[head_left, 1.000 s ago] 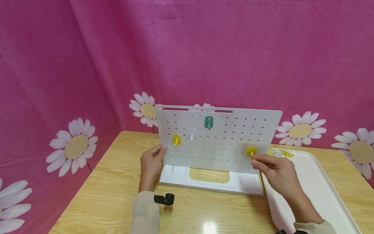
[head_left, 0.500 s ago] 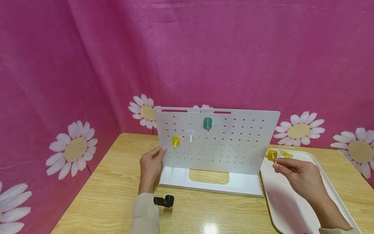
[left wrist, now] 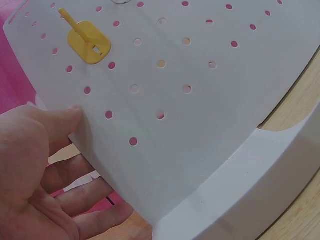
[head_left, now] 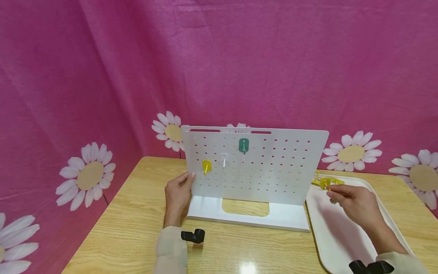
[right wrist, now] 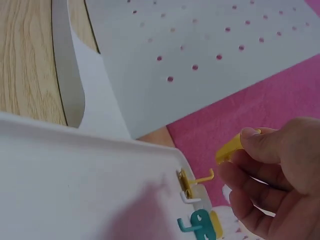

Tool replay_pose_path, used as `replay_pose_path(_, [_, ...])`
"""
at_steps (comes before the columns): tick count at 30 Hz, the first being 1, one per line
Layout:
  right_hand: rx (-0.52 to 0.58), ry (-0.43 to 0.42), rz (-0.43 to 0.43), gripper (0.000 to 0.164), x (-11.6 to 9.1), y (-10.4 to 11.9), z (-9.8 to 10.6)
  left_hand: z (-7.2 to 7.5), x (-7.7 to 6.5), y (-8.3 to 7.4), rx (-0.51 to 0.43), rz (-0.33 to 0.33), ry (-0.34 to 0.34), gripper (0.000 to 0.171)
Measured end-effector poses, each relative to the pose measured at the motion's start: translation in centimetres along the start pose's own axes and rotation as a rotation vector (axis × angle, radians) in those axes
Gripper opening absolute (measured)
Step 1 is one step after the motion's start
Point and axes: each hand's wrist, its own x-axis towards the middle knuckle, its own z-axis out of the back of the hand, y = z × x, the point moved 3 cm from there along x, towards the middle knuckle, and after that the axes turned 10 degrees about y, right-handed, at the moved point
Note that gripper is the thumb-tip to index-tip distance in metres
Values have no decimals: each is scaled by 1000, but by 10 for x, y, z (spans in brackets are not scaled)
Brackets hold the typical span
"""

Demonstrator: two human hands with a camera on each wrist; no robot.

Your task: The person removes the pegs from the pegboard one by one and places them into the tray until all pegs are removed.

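Right hand (head_left: pixel 356 203) pinches a yellow hook (head_left: pixel 325 183) over the tray (head_left: pixel 342 243); left hand (head_left: pixel 177 192) grips the pegboard (head_left: pixel 273 171), where three hooks remain.

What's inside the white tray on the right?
In the white tray, at its far corner, lie a yellow hook and a green hook; the right hand partly hides others.

One pegboard (head_left: pixel 260 167) – three hooks mounted – one tray (head_left: pixel 342 236).
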Motion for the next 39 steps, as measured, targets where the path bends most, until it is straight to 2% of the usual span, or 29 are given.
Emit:
replay_pose_path(5, [-31, 14, -36, 17, 6, -16, -5, -1, 1, 0, 9, -3, -2, 34])
replay_pose_path(9, [-39, 57, -97, 23, 12, -26, -10, -1, 1, 1, 27, -10, -12, 34])
replay_pose_path(17, [-50, 134, -216, 26, 19, -33, -20, -2, -2, 4, 19, 9, 6, 36])
replay_pose_path(21, [-35, 191, -304, 30, 22, -37, -25, -2, -3, 5, 27, -2, 0, 35])
replay_pose_path(23, [-40, 213, -322, 31, 24, -37, -26, -2, -3, 5, 30, -7, -6, 35])
replay_pose_path(27, [-62, 218, -298, 34, 24, -35, -26, -2, -3, 6, 26, -9, -9, 35])
replay_pose_path(33, [-58, 137, -188, 39, 17, -22, -13, -1, -2, 4, 36, -12, -8, 37])
replay_pose_path(39, [32, 55, -162, 41, 11, -7, -3, 1, 0, 0, 43, -9, -7, 37])
